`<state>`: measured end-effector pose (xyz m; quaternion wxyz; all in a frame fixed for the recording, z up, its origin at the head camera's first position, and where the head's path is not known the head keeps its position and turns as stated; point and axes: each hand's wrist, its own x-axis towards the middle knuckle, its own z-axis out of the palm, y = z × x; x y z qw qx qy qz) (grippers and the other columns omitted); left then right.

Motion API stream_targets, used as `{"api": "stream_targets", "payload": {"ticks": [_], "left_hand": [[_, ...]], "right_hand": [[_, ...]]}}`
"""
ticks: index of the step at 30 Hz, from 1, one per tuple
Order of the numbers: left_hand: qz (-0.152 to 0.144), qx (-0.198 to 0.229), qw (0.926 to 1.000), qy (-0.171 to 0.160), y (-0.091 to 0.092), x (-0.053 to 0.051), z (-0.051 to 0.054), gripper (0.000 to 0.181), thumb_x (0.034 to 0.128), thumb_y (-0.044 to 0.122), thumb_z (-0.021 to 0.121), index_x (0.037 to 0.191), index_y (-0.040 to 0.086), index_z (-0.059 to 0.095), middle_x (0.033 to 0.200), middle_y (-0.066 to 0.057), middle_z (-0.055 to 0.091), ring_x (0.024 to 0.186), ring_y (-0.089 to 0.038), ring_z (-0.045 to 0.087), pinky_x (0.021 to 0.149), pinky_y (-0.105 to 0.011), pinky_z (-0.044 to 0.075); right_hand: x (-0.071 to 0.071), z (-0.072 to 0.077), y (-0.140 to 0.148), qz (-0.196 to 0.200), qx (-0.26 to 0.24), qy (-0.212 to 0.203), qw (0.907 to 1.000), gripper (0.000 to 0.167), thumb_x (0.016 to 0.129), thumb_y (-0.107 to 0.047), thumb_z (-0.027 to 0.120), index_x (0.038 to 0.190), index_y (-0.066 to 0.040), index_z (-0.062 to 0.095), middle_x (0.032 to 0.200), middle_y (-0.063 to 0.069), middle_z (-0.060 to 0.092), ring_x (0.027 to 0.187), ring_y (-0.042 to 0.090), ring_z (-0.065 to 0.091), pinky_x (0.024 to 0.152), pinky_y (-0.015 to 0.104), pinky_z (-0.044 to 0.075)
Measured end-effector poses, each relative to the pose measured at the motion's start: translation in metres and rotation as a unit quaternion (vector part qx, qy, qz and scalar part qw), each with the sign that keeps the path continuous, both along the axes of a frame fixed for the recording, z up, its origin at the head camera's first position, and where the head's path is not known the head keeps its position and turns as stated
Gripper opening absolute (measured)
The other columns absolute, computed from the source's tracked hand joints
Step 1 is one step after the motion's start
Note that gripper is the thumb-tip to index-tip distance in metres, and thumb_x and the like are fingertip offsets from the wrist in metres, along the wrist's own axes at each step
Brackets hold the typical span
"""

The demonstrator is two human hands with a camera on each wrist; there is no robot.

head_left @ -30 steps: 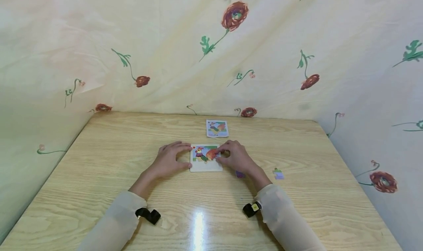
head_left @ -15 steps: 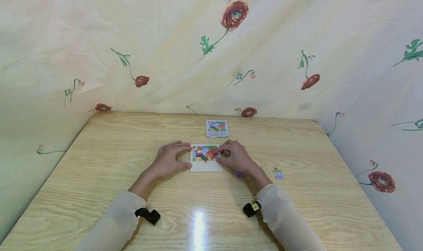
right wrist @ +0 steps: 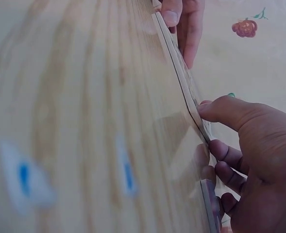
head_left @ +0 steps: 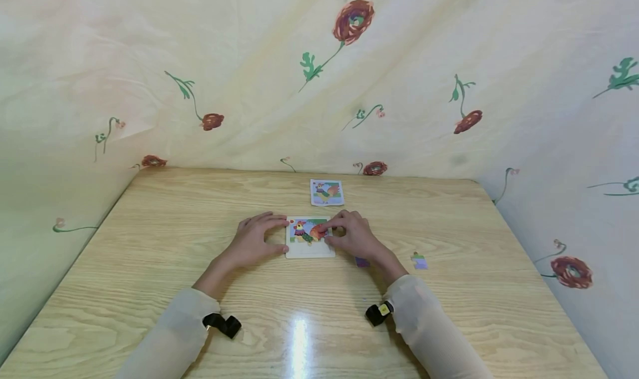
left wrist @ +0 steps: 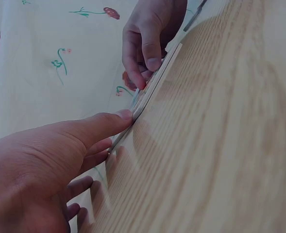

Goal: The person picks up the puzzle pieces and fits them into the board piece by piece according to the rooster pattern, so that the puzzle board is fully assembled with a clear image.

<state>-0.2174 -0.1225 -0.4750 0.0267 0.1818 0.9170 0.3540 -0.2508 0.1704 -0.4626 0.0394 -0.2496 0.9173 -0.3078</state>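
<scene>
A small white-framed jigsaw board (head_left: 309,251) lies flat on the table, its upper part filled with a rooster picture and its lower part bare white. My left hand (head_left: 253,239) holds the board's left edge, with thumb near the lower corner and fingers at the upper one. My right hand (head_left: 356,236) pinches at the orange tail piece (head_left: 317,233) on the board's right side, index finger on top. In the right wrist view the thumb of the right hand (right wrist: 269,150) touches the board's edge. The index fingertip is hidden there.
A rooster picture card (head_left: 326,192) lies behind the board. One loose green and purple jigsaw piece (head_left: 419,261) is to the right; another purple piece (head_left: 361,262) sits partly under my right wrist. Flowered cloth (head_left: 249,90) hangs behind the wooden table (head_left: 175,212).
</scene>
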Motion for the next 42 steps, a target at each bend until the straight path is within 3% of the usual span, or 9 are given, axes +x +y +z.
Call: {"api": "stream_targets", "payload": {"ticks": [10,21,27,32,35,38,42], "left_hand": [[0.004,-0.002,1.0000,-0.001,0.000,-0.001,-0.001,0.063,0.0876,0.037,0.081,0.145,0.023,0.061,0.158,0.003,0.052,0.157,-0.032,0.029,0.123,-0.068,0.012],[-0.002,0.002,1.0000,0.002,0.000,0.001,0.001,0.062,0.0878,0.037,0.081,0.145,0.023,0.061,0.157,0.002,0.053,0.157,-0.032,0.030,0.123,-0.069,0.012],[-0.001,0.003,1.0000,0.001,-0.001,0.001,-0.001,0.062,0.0874,0.037,0.082,0.144,0.022,0.062,0.157,0.003,0.053,0.157,-0.032,0.030,0.123,-0.067,0.012],[-0.001,0.008,1.0000,-0.002,-0.001,0.001,-0.006,0.062,0.0868,0.038,0.082,0.144,0.023,0.062,0.157,0.004,0.052,0.157,-0.030,0.029,0.124,-0.065,0.011],[-0.002,0.008,1.0000,0.000,-0.001,0.001,-0.007,0.062,0.0870,0.038,0.082,0.144,0.023,0.062,0.157,0.004,0.053,0.157,-0.029,0.030,0.124,-0.065,0.011],[-0.002,0.006,1.0000,0.000,-0.002,0.000,-0.006,0.063,0.0872,0.039,0.081,0.145,0.024,0.061,0.157,0.005,0.053,0.157,-0.029,0.029,0.124,-0.066,0.011],[-0.003,0.006,1.0000,0.001,-0.003,0.000,-0.006,0.063,0.0871,0.040,0.081,0.145,0.025,0.061,0.157,0.005,0.053,0.158,-0.029,0.029,0.124,-0.066,0.011]], "right_hand": [[0.000,0.000,0.000,0.015,-0.003,0.011,0.9998,0.023,0.092,-0.023,0.077,0.114,-0.028,0.081,0.117,0.003,0.066,0.098,0.023,0.047,0.085,0.042,0.024],[0.002,0.001,0.000,0.020,0.016,0.015,0.9996,0.024,0.095,-0.023,0.074,0.117,-0.030,0.079,0.118,0.003,0.066,0.104,0.026,0.050,0.090,0.049,0.030],[0.003,0.002,-0.001,0.021,0.018,0.017,0.9995,0.024,0.095,-0.023,0.073,0.117,-0.029,0.080,0.117,0.003,0.066,0.103,0.025,0.050,0.089,0.047,0.030],[0.002,0.004,0.003,0.024,0.005,-0.008,0.9997,0.024,0.098,-0.022,0.070,0.118,-0.031,0.079,0.110,0.000,0.066,0.094,0.021,0.048,0.084,0.040,0.032],[0.003,0.007,0.008,0.038,-0.026,-0.023,0.9987,0.025,0.100,-0.018,0.066,0.121,-0.025,0.078,0.109,0.000,0.068,0.094,0.019,0.052,0.086,0.038,0.040],[0.005,0.010,0.015,0.043,-0.048,-0.032,0.9974,0.026,0.101,-0.015,0.064,0.125,-0.017,0.075,0.114,0.004,0.070,0.103,0.020,0.059,0.094,0.044,0.050],[0.012,0.016,0.023,0.033,-0.050,-0.025,0.9979,0.029,0.101,-0.017,0.065,0.128,-0.011,0.072,0.120,0.008,0.070,0.111,0.025,0.063,0.100,0.051,0.053]]}}
